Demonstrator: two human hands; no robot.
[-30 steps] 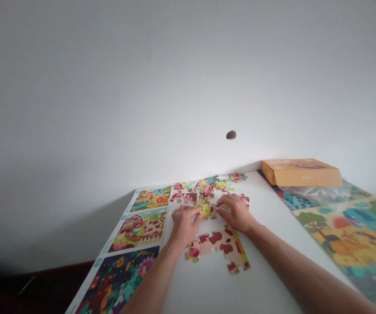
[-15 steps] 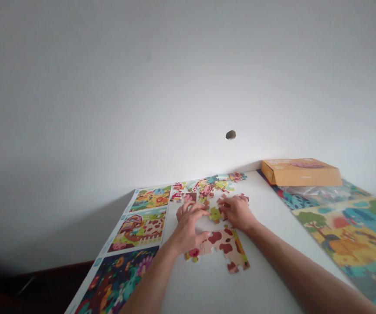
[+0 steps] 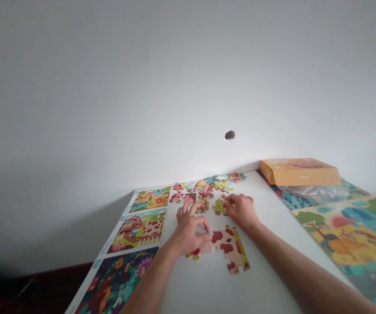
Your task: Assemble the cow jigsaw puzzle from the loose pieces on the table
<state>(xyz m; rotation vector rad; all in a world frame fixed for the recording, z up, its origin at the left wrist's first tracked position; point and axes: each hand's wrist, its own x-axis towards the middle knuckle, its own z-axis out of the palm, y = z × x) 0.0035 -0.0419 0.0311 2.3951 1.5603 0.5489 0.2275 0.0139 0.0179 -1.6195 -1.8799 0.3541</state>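
The cow-pattern patch of joined cardboard puzzle pieces (image 3: 228, 247), pink with brown spots, lay flat on the white table top (image 3: 207, 290). Call this patch the middle of a clock, with twelve toward the wall.

The left hand (image 3: 188, 230) was at ten o'clock. Its thumb and first finger came close together by the patch's upper edge, and its other fingers were spread out. I cannot tell if they pinched the patch or just touched it.

The right hand (image 3: 242, 211) was at one o'clock. Its bent fingers grasped the small yellow-green and brown cardboard puzzle clump (image 3: 219, 206), which was at twelve o'clock, apart from the patch.

Lots of loose, bright cardboard puzzle pieces (image 3: 204, 187) lay in a heap toward eleven o'clock, farther off than the hands. At nine o'clock was a long white paper sheet with three colorful pictures (image 3: 151, 226); its middle one showed a barn and a spotty cow.

At two o'clock sat a flat orange cardboard box (image 3: 305, 179), with a crinkly clear plastic bag (image 3: 320, 192) just beside it. A big, bright animal picture (image 3: 354, 235) lay at three o'clock.
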